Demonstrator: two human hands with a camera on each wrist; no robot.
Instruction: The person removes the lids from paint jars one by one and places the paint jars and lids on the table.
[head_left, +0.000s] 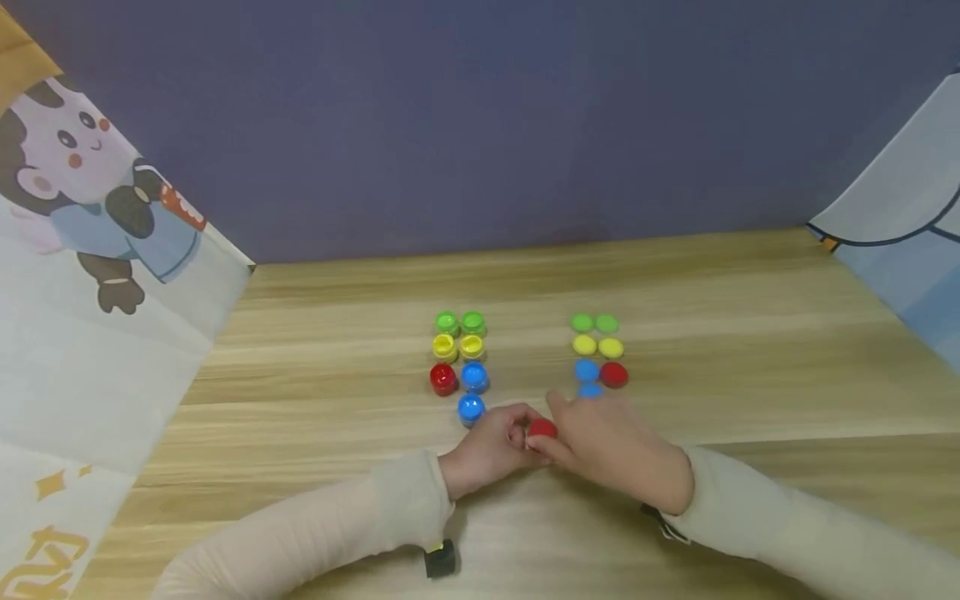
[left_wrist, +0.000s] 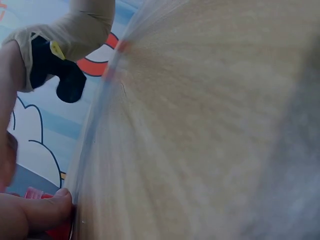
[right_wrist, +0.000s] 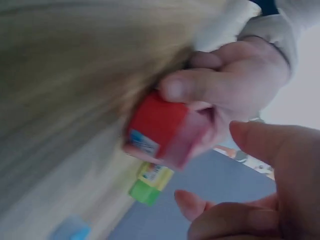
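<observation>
My left hand (head_left: 491, 446) grips a small red jar (right_wrist: 157, 117) low over the table, thumb on one side and fingers round the other. A red lid (head_left: 542, 428) tops it, and its side looks pinkish in the right wrist view. Around that lid, my right hand (head_left: 618, 442) spreads its thumb and fingers; the right wrist view shows them apart from it. Just left of my hands stand open jars: a blue jar (head_left: 471, 408), another blue jar (head_left: 474, 377) and a red jar (head_left: 443, 379). The left wrist view shows only part of the held jar (left_wrist: 60, 231), behind a thumb.
Farther back are two yellow jars (head_left: 444, 347) and two green jars (head_left: 447, 323). To the right lie loose lids: green lids (head_left: 582, 322), yellow lids (head_left: 584, 344), blue lids (head_left: 587, 371) and a red lid (head_left: 614, 375). A dark panel (head_left: 510, 133) closes off the table's back.
</observation>
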